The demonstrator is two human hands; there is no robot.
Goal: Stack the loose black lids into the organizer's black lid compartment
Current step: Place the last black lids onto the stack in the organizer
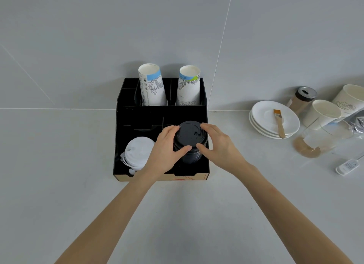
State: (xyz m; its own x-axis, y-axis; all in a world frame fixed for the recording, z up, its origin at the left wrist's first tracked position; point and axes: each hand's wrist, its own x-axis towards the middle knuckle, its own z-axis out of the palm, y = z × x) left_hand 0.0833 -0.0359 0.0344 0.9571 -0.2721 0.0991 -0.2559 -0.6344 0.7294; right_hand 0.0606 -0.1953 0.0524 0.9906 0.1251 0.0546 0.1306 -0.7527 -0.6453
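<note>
A stack of black lids (189,137) stands in the front right compartment of the black organizer (137,116). My left hand (165,151) grips the stack from its left side, thumb at the front and fingers over the top rim. From the right, my right hand (218,143) grips the same stack, thumb low at the front and fingers on the top lid's edge. White lids (137,152) fill the front left compartment. The lower part of the black stack is hidden by my hands and the organizer's wall.
Two stacks of paper cups (152,86) stand in the organizer's back slots. To the right lie stacked white plates (264,116) with a brush (279,123), a shaker jar (303,99), paper cups (323,112), a glass (323,137) and a small white device (347,166).
</note>
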